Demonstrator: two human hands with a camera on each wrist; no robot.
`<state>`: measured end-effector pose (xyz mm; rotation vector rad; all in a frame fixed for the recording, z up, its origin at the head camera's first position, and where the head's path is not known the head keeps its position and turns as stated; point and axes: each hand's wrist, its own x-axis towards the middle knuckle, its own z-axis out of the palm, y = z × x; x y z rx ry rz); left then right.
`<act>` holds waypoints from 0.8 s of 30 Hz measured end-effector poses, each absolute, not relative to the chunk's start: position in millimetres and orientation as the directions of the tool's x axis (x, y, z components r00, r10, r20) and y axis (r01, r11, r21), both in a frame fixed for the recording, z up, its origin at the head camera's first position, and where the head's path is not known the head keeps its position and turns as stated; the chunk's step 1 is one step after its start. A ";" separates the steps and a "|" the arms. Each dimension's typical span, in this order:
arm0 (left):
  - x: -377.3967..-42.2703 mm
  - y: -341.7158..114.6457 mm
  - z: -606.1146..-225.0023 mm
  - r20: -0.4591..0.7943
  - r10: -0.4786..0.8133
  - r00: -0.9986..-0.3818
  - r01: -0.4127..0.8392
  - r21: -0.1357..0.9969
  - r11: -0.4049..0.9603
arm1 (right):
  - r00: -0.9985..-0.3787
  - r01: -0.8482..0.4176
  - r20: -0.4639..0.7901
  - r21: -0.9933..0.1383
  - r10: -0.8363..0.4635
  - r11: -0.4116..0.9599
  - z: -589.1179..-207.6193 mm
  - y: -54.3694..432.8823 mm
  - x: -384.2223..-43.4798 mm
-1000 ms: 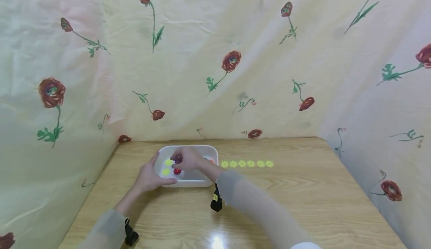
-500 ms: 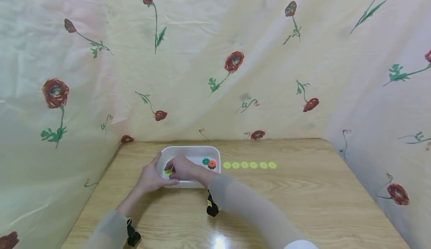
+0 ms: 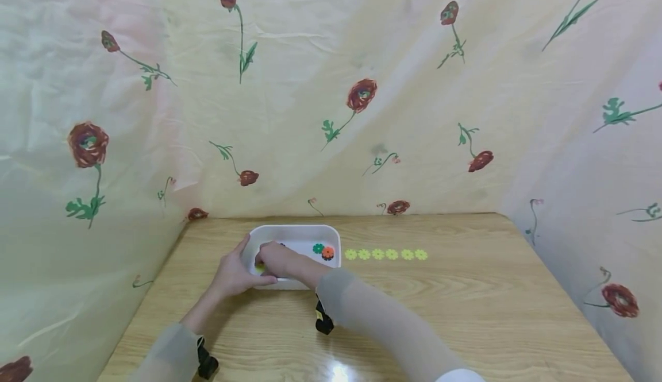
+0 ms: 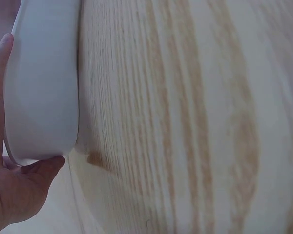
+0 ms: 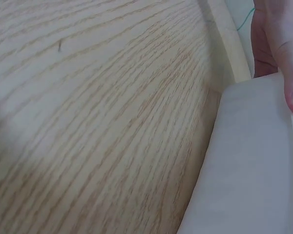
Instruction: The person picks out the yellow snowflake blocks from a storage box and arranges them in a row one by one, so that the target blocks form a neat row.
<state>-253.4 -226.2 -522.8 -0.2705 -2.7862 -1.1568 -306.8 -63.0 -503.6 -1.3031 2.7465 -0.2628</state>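
A white plastic tray [image 3: 295, 227] stands on the table, and its long wall [image 4: 44, 73] shows in the left wrist view. My left hand [image 3: 233, 273] grips its left end, thumb along the front rim and fingers around the far side. Inside the tray, my right hand [image 3: 277, 259] reaches down with bent fingers at a yellow flower-shaped piece [image 3: 260, 267], mostly covered by the hand. Its fingertips are hidden, so I cannot tell whether they pinch the piece. At the tray's right end lie a green flower piece [image 3: 318, 248] and an orange one [image 3: 327, 252], a dark one under it.
Several yellow flower pieces [image 3: 378, 254] lie in a straight row on the wooden table [image 3: 465, 307], right of the tray. Flower-printed cloth [image 3: 289, 112] hangs behind the table and along both sides.
My right hand has moved down and slightly left in the tray to the yellow pieces; the dark piece it held is no longer in its fingers. The left hand keeps its grip.
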 end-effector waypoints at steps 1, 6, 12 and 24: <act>-253.2 -226.3 -523.1 0.171 0.121 -0.978 0.207 0.691 0.692 | -0.631 -0.763 -0.009 -0.176 -0.776 0.622 -503.6 -63.3 -306.6; -253.8 -227.4 -525.1 0.172 0.120 -0.978 0.207 0.691 0.692 | -0.642 -0.748 -0.015 -0.211 -0.767 0.630 -502.5 -63.6 -306.6; -254.7 -226.5 -526.2 0.161 0.119 -0.980 0.199 0.692 0.694 | -0.649 -0.721 -0.031 -0.293 -0.760 0.628 -502.9 -62.0 -308.3; -251.7 -224.2 -523.8 0.139 0.112 -0.984 0.177 0.706 0.686 | -0.684 -0.685 -0.004 -0.340 -0.730 0.644 -488.0 -51.7 -311.5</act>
